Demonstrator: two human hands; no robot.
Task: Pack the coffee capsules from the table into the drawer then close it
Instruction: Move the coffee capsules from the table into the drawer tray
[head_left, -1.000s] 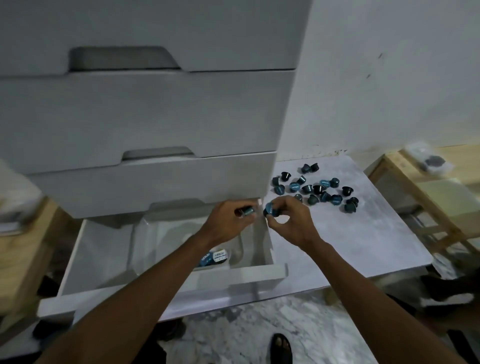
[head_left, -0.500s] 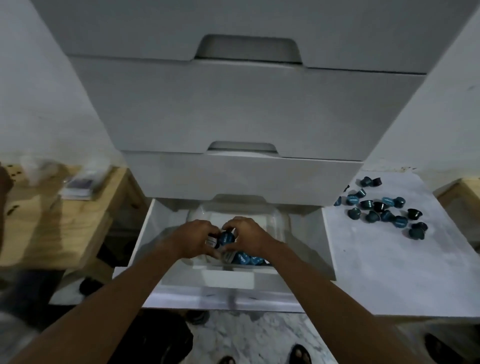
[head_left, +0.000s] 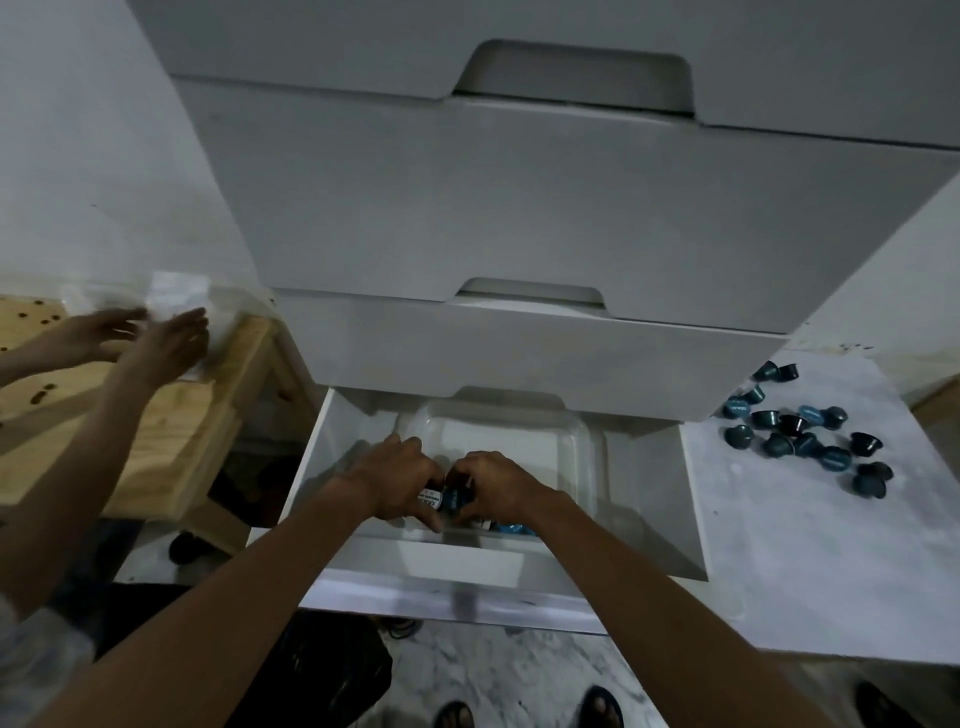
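Right now both hands sit low in the middle of the frame, inside the open bottom drawer (head_left: 691, 499). The left hand (head_left: 395, 480) and the right hand (head_left: 498, 486) are curled toward each other, knuckles up, fingertips nearly meeting over a small cluster of capsules (head_left: 447, 499) in the near part of the clear tray (head_left: 566, 441). Each hand seems to pinch a capsule, though the fingers hide the grip, so whether they hold or have let go I cannot tell for sure. A few blue capsules (head_left: 511, 529) lie in the tray just right of the right hand.

What matters for the coming move is the loose pile of capsules (head_left: 805, 441) left on the white table (head_left: 831, 571) at the right of the frame. It lies to the right of both hands and a little higher in the picture, past the drawer's right wall. The right hand is the nearer one; the left would have to cross over the drawer to reach it. Packing looks partly done, with the drawer not yet closed.

At the left edge, another person's hands (head_left: 150, 338) hover over a wooden stool (head_left: 156, 415)
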